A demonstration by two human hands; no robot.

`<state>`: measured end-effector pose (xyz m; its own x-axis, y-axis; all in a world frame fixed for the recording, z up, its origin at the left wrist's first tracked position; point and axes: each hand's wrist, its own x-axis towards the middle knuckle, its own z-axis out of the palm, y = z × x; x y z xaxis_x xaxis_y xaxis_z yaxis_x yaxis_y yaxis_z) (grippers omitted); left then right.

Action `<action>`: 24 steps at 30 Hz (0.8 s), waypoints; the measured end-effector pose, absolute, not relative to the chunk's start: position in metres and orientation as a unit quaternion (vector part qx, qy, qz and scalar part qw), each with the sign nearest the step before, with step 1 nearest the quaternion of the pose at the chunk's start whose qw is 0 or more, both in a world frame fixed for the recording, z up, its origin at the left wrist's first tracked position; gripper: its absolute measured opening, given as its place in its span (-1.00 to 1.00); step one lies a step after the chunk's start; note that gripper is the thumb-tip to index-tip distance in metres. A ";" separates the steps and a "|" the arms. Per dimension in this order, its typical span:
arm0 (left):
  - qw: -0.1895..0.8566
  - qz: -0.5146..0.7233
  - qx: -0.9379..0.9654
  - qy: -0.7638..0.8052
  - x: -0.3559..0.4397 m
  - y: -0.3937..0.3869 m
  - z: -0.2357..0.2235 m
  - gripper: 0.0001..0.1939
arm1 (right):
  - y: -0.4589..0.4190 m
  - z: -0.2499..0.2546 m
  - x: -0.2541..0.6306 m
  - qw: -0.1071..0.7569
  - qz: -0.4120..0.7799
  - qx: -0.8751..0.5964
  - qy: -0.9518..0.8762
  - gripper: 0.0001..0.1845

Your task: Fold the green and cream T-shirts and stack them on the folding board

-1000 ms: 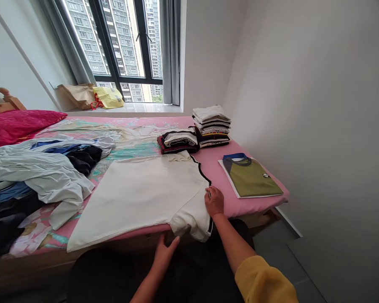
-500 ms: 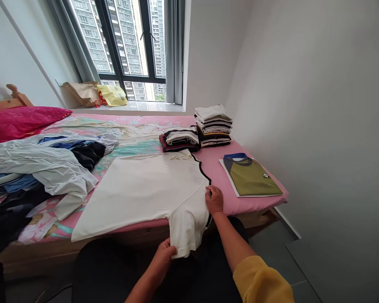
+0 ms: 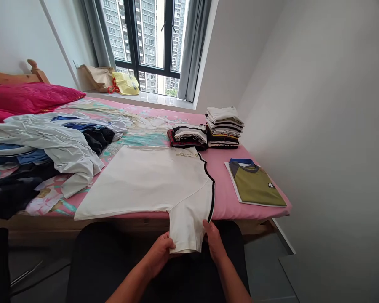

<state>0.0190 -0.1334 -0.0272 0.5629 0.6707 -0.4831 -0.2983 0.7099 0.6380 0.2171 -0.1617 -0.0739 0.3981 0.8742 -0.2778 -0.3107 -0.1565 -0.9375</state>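
A white T-shirt point(image 3: 151, 181) with a black stripe along the shoulder lies flat on the pink bed point(image 3: 224, 198), one sleeve hanging over the near edge. My left hand point(image 3: 160, 251) is closed on the lower left corner of that sleeve. My right hand point(image 3: 214, 243) pinches the sleeve's lower right corner by the black stripe. Both hands are below the bed edge, over my dark lap.
A heap of unfolded clothes point(image 3: 47, 147) covers the bed's left side. Two stacks of folded shirts point(image 3: 222, 126) stand at the far right, and a folded olive shirt point(image 3: 255, 185) lies near the right corner. Pink pillows point(image 3: 31, 94), bags point(image 3: 123, 82) on the windowsill, wall at right.
My right hand slid from the shoulder seam down to the sleeve's hem. My left hand took hold of the sleeve's other corner. The view shifted right.
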 end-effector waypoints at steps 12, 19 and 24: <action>0.798 0.241 0.346 0.430 0.007 -0.132 -0.039 -0.73 | -0.190 -0.074 0.221 0.509 0.628 -0.556 -0.193 -0.49; 0.809 0.201 0.412 0.369 0.005 -0.136 -0.026 -0.55 | -0.211 -0.059 0.215 0.597 0.658 -0.440 -0.132 -0.61; 0.804 0.203 0.398 0.393 0.001 -0.134 -0.032 -0.57 | -0.215 -0.056 0.207 0.593 0.674 -0.426 -0.111 -0.57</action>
<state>0.0013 -0.1345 -0.0316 0.6078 0.6399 -0.4702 -0.0141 0.6007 0.7993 0.2065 -0.2151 -0.0561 0.0659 0.8943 -0.4426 -0.7045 -0.2725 -0.6553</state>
